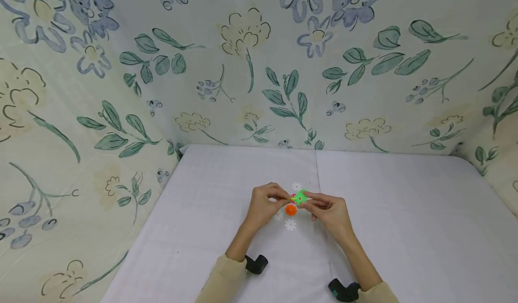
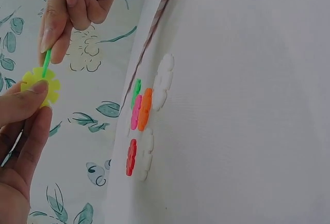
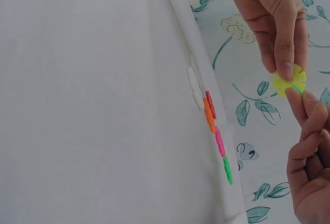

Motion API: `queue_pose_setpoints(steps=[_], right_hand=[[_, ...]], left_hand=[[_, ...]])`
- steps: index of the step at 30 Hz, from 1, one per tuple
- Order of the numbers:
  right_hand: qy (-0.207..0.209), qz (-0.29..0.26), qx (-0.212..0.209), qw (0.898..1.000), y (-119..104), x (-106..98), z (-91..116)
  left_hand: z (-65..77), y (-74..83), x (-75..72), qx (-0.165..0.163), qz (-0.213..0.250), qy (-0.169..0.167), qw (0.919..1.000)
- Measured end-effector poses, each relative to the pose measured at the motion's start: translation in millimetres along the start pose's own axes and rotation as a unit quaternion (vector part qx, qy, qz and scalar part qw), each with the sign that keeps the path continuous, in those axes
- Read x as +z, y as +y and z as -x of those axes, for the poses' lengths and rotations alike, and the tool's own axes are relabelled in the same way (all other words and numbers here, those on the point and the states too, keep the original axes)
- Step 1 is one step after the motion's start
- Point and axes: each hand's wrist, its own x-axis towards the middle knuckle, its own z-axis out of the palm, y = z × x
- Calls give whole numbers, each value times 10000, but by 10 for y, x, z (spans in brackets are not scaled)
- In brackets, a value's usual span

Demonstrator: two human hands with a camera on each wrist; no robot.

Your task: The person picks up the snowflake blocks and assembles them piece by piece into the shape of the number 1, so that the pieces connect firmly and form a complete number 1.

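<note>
My left hand (image 1: 261, 206) pinches a yellow notched snowflake disc (image 2: 53, 93) between thumb and fingers. Opposite it, my right hand (image 1: 332, 211) pinches a green notched disc (image 1: 301, 198). The two discs meet at their edges, crosswise to each other. In the left wrist view the green one shows edge-on, its rim at the yellow disc's notches. Fingers hide how deeply they fit together. Both hands are held above the white-covered table (image 1: 226, 177).
Under the hands lie an orange disc (image 1: 291, 210), white discs (image 1: 290, 225), a pink disc (image 2: 136, 112), a red disc (image 2: 131, 157) and another green disc (image 3: 228, 170). Floral cloth (image 1: 243, 69) rises behind the table's far edge.
</note>
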Motion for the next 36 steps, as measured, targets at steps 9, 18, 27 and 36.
queue_pose_setpoints(steps=[9,18,27,36], right_hand=[[256,-149,-38,9996,-14,37,2],[63,-1,-107,9999,-22,6,2],[74,-221,12,9997,-15,43,0],[101,-136,-47,9998,5,47,-1]], left_hand=[[5,30,25,102,120,196,9997],[22,17,56,175,126,290,9993],[30,16,65,166,143,380,9990],[18,23,44,52,99,269,9996]])
